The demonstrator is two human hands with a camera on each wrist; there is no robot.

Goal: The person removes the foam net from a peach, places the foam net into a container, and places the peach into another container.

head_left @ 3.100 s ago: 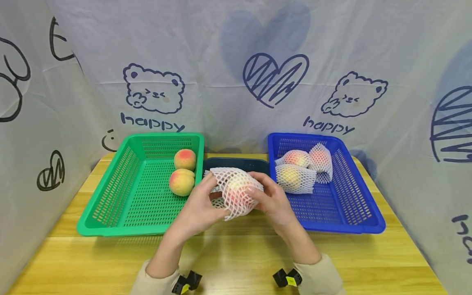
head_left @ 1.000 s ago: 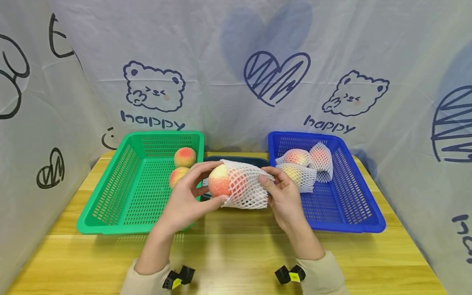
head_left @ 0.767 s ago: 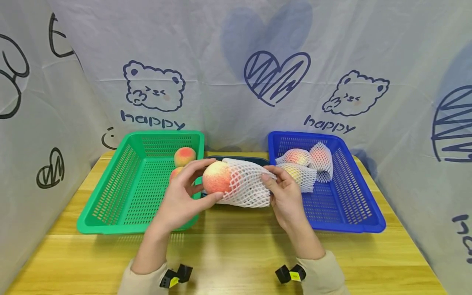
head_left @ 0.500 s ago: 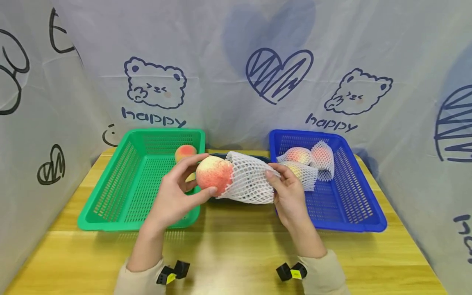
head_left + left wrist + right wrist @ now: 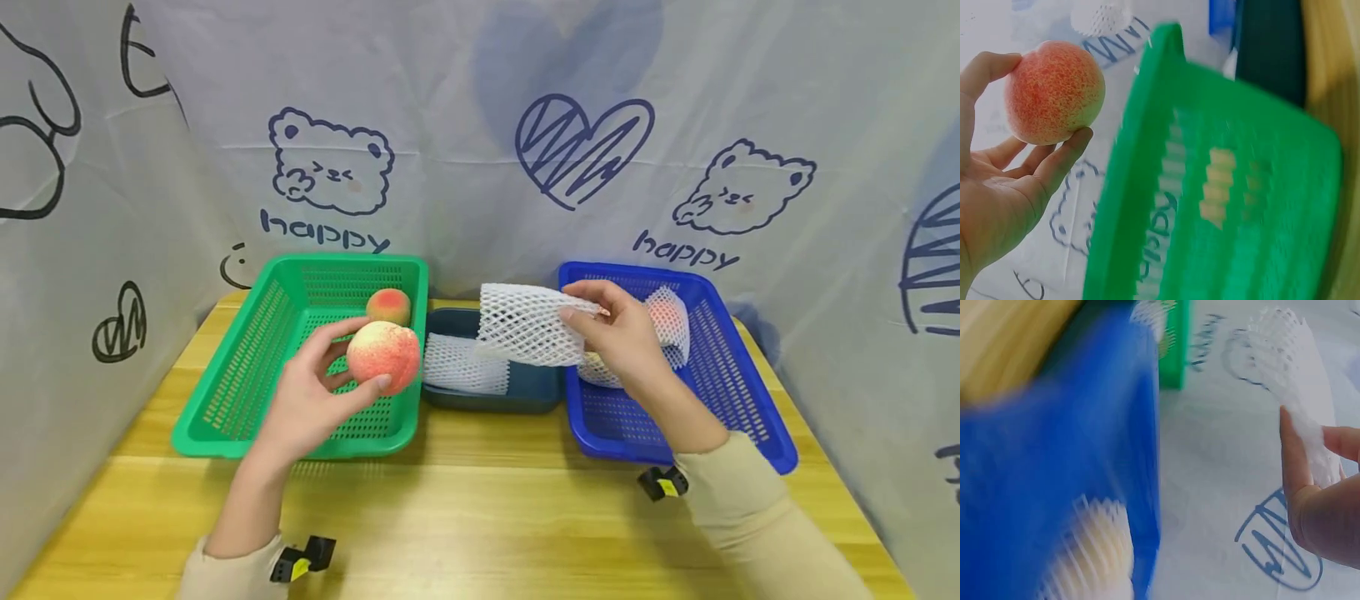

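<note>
My left hand (image 5: 315, 396) grips a bare red-and-yellow peach (image 5: 384, 358) over the right side of the green basket (image 5: 217, 400); in the left wrist view the thumb and fingertips hold the peach (image 5: 1054, 92) from both sides. My right hand (image 5: 618, 333) pinches one end of a white foam fruit net (image 5: 528, 325), which hangs flat over the dark tray (image 5: 536, 392). The net (image 5: 1310, 381) looks thin and collapsed in the right wrist view. Another peach (image 5: 388, 307) lies in the green basket, behind the held one.
More white foam nets (image 5: 465, 367) lie in the dark tray between the baskets. The blue basket (image 5: 622, 446) on the right holds several netted peaches (image 5: 667, 321), partly hidden by my right hand. All stand on a wooden table (image 5: 465, 517) before a printed white curtain (image 5: 457, 200).
The peach, earlier inside the net, has come out of it. My left hand has carried it left over the green basket, while my right hand has lifted the net away up and right.
</note>
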